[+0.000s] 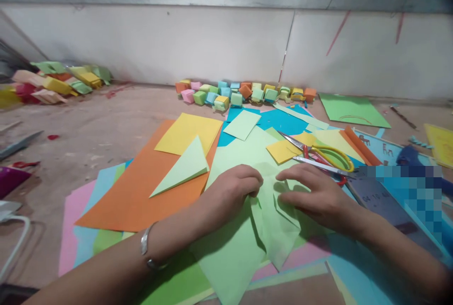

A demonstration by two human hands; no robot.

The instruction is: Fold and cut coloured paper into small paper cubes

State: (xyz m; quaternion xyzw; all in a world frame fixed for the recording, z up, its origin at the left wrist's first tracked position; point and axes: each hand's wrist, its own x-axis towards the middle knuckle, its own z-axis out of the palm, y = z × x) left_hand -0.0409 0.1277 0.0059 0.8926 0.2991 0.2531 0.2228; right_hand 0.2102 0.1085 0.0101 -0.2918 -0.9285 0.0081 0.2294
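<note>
A partly folded piece of pale green paper lies between my two hands, with creased flaps standing up. My left hand has its fingers curled and closed on the paper's left side. At the right, my right hand is open, thumb and fingers apart around a raised flap. Beneath lies a larger pale green sheet. Left of the hands, a folded pale green triangle rests on a yellow sheet and an orange sheet. A small pale green square sits beyond my left hand.
Yellow-handled scissors and red-handled scissors lie beside my right hand, near a phone. Small folded paper cubes line the wall, with another pile at left. A white cable runs along the left edge.
</note>
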